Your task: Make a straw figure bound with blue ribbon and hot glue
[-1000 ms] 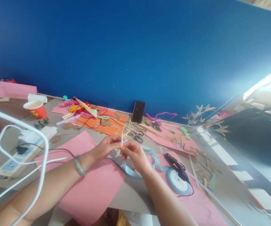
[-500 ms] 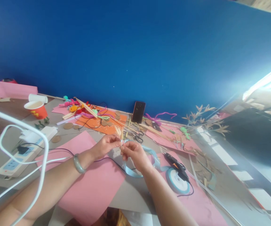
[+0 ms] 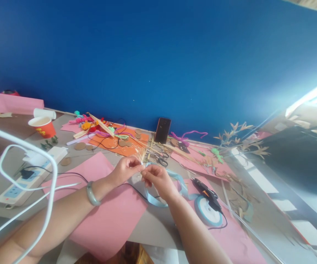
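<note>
Close together over the table, both hands are closed in a pinch. My left hand (image 3: 124, 171), with a pale bangle (image 3: 93, 193) on its wrist, grips a small bundle of dried straw-coloured stalks (image 3: 141, 154) whose feathery tips point up. My right hand (image 3: 158, 180) pinches a light blue ribbon (image 3: 154, 201) at the base of the bundle; the fingers hide exactly how it lies there. From there the ribbon loops below and right of the hand towards its spool (image 3: 209, 212). A black glue gun (image 3: 206, 192) rests over the spool.
Scissors (image 3: 162, 160) lie just beyond my hands, near an upright phone (image 3: 163, 130). A power strip (image 3: 32, 179) with white cables and a red paper cup (image 3: 42, 127) are at left. Pink paper (image 3: 106, 223) lies beneath my arms. Dried stems (image 3: 235, 135) stick up at right.
The bundle's tips have tilted slightly, and my fingers have shifted a little around its base. Both hands keep their pinch; the things on the table stay put.
</note>
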Tool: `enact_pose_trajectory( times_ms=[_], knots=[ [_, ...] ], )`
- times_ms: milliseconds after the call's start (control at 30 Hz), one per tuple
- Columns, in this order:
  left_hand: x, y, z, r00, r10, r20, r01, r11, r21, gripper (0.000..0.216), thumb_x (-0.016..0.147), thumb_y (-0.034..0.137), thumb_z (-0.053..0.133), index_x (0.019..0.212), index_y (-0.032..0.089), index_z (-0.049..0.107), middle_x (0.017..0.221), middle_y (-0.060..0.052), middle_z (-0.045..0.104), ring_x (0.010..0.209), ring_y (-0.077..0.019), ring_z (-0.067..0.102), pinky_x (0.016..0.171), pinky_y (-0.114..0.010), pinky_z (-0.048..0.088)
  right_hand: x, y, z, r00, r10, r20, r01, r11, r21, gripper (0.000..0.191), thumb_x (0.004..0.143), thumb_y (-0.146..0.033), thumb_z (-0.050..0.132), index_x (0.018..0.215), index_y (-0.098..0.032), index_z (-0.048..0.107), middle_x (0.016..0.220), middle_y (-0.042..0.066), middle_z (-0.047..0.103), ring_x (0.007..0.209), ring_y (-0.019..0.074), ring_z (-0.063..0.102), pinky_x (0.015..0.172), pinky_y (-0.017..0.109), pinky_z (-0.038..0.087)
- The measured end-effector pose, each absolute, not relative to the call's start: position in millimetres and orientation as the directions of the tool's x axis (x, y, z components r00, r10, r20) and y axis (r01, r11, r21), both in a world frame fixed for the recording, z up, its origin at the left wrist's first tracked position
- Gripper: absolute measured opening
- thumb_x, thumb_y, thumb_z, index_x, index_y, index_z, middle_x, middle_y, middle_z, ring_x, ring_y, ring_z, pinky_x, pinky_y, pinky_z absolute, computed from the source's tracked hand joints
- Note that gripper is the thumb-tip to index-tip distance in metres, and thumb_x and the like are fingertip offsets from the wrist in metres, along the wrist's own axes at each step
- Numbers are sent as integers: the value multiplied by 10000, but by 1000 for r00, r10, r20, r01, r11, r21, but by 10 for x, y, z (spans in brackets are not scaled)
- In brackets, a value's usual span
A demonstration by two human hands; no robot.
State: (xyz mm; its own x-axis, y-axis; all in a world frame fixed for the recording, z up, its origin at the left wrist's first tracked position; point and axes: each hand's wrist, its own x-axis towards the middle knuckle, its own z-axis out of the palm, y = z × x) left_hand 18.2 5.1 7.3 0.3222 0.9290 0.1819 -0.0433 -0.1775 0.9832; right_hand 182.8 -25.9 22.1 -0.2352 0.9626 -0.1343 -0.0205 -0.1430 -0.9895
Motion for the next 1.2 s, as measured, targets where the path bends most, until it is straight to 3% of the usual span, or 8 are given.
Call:
enact_pose_trajectory(
  times_ms=[133, 400, 733, 933, 1200],
  knots=[
    [146, 47, 147, 488, 860, 149, -160, -80, 984, 283, 811, 398, 621, 720, 132, 653, 694, -21, 568, 726, -143, 515, 722, -270, 395, 1850, -263, 249, -273, 950, -149, -90, -180, -980, 274, 695, -399, 750, 661, -168, 605, 559, -17, 622, 427, 72, 489, 451, 204, 367],
    [122, 67, 137, 531, 825, 192, -195, -101, 975, 262, 813, 362, 630, 735, 127, 716, 738, -44, 556, 755, -154, 511, 749, -284, 400, 1835, -271, 221, -296, 942, -159, -164, -214, -963, 295, 687, -408, 762, 673, -170, 588, 578, -19, 630, 431, 66, 502, 448, 191, 354],
    [101, 144, 71, 511, 848, 137, -135, -78, 988, 239, 758, 367, 680, 709, 134, 674, 732, -25, 578, 735, -143, 509, 692, -256, 386, 1874, -229, 227, -251, 957, -144, 21, -143, -989, 240, 686, -370, 741, 699, -158, 629, 559, -8, 639, 424, 81, 506, 454, 215, 392],
    [111, 154, 36, 495, 868, 45, -93, 1, 996, 249, 723, 375, 707, 730, 128, 681, 693, -26, 609, 670, -132, 515, 645, -260, 371, 1916, -220, 256, -211, 970, -117, 145, -87, -986, 174, 723, -317, 684, 682, -163, 613, 541, -13, 624, 408, 74, 487, 414, 198, 339],
    [84, 181, 22, 509, 860, 39, 5, -48, 999, 276, 787, 407, 637, 753, 134, 656, 651, -13, 598, 632, -121, 513, 614, -248, 362, 1928, -218, 281, -211, 971, -112, 154, -80, -985, 200, 758, -345, 655, 682, -175, 583, 536, -30, 591, 407, 65, 445, 420, 196, 306]
  ],
)
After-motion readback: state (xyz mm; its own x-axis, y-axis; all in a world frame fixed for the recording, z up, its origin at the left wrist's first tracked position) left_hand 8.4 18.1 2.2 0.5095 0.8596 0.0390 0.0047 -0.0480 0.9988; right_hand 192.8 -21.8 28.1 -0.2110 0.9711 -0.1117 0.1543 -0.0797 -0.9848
